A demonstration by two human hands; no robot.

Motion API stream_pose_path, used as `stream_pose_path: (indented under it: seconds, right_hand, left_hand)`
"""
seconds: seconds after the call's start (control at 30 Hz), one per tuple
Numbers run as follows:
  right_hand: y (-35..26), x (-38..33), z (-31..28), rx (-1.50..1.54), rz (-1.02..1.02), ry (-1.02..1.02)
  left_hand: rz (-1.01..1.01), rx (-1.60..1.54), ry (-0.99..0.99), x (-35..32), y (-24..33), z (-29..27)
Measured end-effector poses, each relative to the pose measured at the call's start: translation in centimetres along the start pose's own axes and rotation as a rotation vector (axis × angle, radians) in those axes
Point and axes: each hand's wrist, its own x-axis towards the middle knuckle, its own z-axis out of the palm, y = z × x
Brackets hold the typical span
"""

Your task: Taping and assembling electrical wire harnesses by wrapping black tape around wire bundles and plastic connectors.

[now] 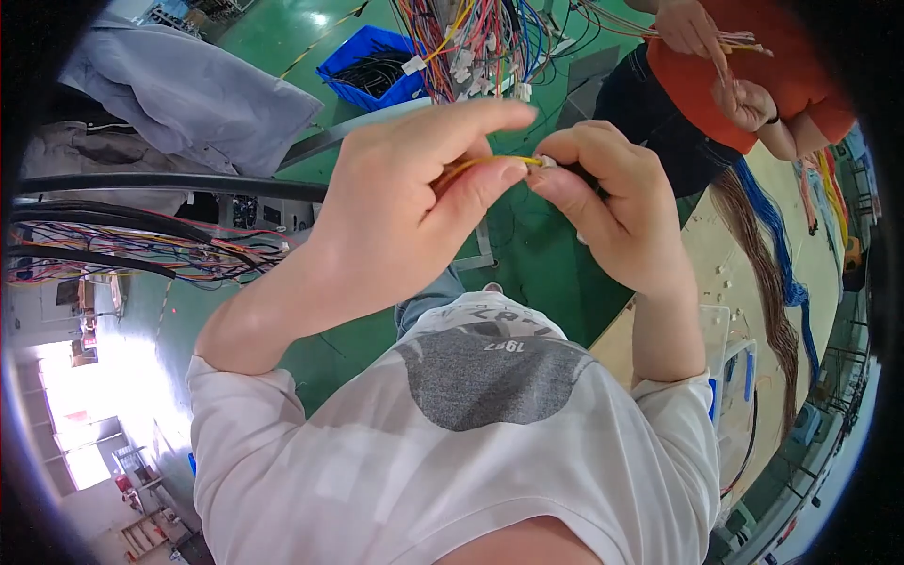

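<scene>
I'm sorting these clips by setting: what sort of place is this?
Probably a wire-harness assembly workshop: bundles of coloured wires with white connectors hang ahead, a blue bin holds cables on the green floor, and the hands pinch a yellow wire.

Bin [369, 64] behind hands — workbench [753, 273] right

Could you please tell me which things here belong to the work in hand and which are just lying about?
In hand:
- left hand pinching a yellow wire
- right hand holding a small white connector

Lying about:
- blue bin of black cables
- hanging wire bundle
- grey cloth
- brown wires on the table
- another person's hands
</scene>
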Motion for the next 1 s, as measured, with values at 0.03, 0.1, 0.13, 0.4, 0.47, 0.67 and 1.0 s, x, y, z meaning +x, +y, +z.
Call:
stream_pose_path:
  seconds: [0.03,0.1,0.13,0.4,0.47,0.67,1.0]
  right_hand:
    - [-0.3,-0.1,0.0,-0.002,-0.003,0.0]
    - [-1.0,-0.5,0.1,0.23,0.188,0.038]
    - [-1.2,-0.6,0.4,0.229,0.186,0.036]
    - [-1.4,-0.8,5.1,0.834,0.311,0.48]
    - [-1.3,-0.5,5.4,1.02,0.294,0.528]
    - [-1.9,-0.3,5.8,0.995,0.273,0.599]
    - [-1.1,-1.2,5.1,0.768,0.465,0.708]
  left_hand:
    - [0.103,0.061,0.008,0.0,0.0,-0.1]
    - [0.208,0.122,0.018,0.0,0.0,-0.1]
    - [0.254,0.134,0.084,-0.1,-0.1,0.2]
    - [0.091,-0.03,0.334,-1.3,0.4,3.9]
    - [0.093,-0.04,0.308,-1.3,0.1,3.5]
    - [0.183,0.087,0.39,-1.7,-0.1,4.4]
    - [-0.343,-0.647,0.315,-1.4,-1.6,1.7]
